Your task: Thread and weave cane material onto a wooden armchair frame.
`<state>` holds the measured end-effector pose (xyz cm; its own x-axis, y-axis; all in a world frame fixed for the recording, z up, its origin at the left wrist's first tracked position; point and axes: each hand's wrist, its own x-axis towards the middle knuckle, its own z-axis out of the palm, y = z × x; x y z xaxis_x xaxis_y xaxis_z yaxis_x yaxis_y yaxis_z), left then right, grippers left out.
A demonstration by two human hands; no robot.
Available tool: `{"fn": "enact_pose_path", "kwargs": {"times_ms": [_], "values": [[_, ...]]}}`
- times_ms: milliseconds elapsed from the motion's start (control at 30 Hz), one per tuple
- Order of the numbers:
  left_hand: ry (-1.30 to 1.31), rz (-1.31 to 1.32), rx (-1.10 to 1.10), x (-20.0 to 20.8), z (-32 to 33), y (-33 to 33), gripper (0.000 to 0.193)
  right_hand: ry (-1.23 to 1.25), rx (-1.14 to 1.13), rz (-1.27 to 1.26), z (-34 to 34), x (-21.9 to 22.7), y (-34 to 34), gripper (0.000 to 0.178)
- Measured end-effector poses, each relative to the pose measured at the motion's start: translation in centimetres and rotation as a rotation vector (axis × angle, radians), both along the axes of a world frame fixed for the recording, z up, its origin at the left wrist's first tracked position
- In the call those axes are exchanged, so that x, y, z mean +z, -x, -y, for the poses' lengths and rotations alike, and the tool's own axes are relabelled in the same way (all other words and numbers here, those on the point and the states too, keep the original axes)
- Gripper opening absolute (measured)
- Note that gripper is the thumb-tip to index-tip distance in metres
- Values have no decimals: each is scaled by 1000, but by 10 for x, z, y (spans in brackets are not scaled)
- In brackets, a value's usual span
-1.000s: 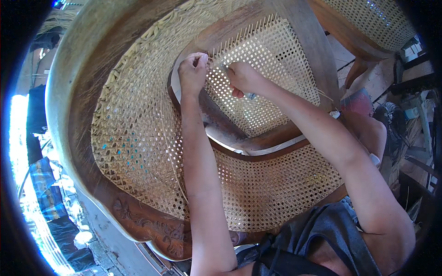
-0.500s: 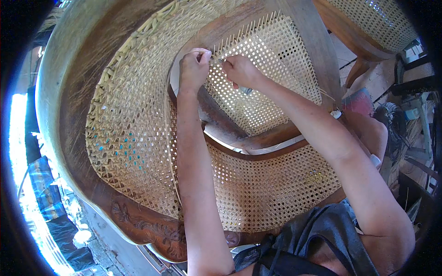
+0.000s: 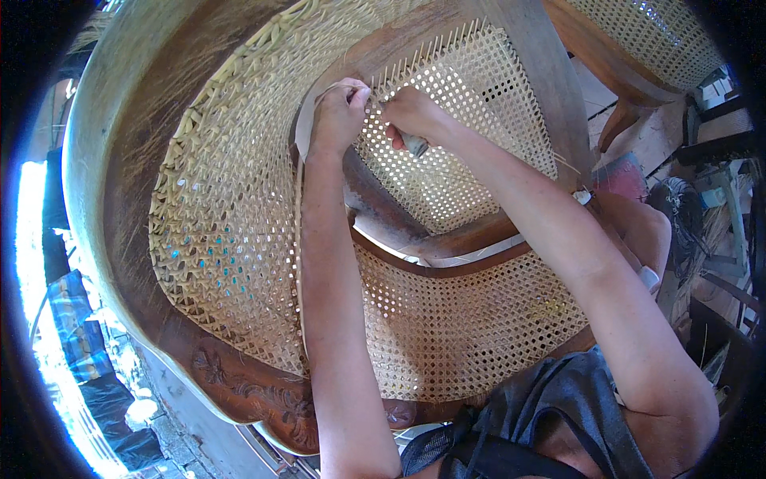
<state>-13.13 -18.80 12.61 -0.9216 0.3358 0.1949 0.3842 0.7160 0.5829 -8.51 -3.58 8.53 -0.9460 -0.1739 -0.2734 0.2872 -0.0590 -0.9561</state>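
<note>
A cane seat panel (image 3: 455, 120) is set in a wooden chair frame (image 3: 550, 88), with short strand ends sticking up along its far edge. At the panel's far left corner, my left hand (image 3: 341, 116) is closed, thumb and fingers pinched on what looks like a thin cane strand (image 3: 299, 263) that runs down beside my left forearm. Just right of it, my right hand (image 3: 415, 116) is wrapped round a tool with a grey rounded handle (image 3: 416, 147). The tool's working end is hidden by the fingers, close to the panel's edge.
Around the panel curves a large woven cane backrest (image 3: 231, 199) in a carved wooden frame (image 3: 255, 399). Another cane chair (image 3: 654, 40) stands at the far right. A dark coil of wire or cord (image 3: 677, 203) and clutter lie at the right.
My right hand has turned slightly, so the tool's handle points more toward me. The loose strand and my left forearm have shifted a little to the left.
</note>
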Motion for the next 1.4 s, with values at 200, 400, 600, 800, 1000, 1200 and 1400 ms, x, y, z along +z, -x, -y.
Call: {"fn": "enact_pose_path", "kwargs": {"times_ms": [200, 400, 600, 800, 1000, 1200, 1400], "values": [[14, -75, -16, -2, 0, 1, 15, 164, -50, 64, 2, 3, -4, 23], [141, -273, -157, 8, -7, 3, 16, 222, -87, 87, 9, 7, -7, 17], [212, -129, -44, 4, -11, -5, 18, 158, -85, 63, 5, 12, -6, 25], [58, -91, 131, 0, -5, 0, 19, -342, 163, -108, 0, 16, 4, 28], [104, -103, 33, -5, -5, 12, 16, 20, 62, 12, -5, 1, 10, 18], [139, -240, -89, -7, 3, 11, 19, -3, -30, -6, 8, -2, 13, 23], [-47, -136, -56, -3, -1, 1, 28, -312, 22, -149, 5, 3, 11, 30]]}}
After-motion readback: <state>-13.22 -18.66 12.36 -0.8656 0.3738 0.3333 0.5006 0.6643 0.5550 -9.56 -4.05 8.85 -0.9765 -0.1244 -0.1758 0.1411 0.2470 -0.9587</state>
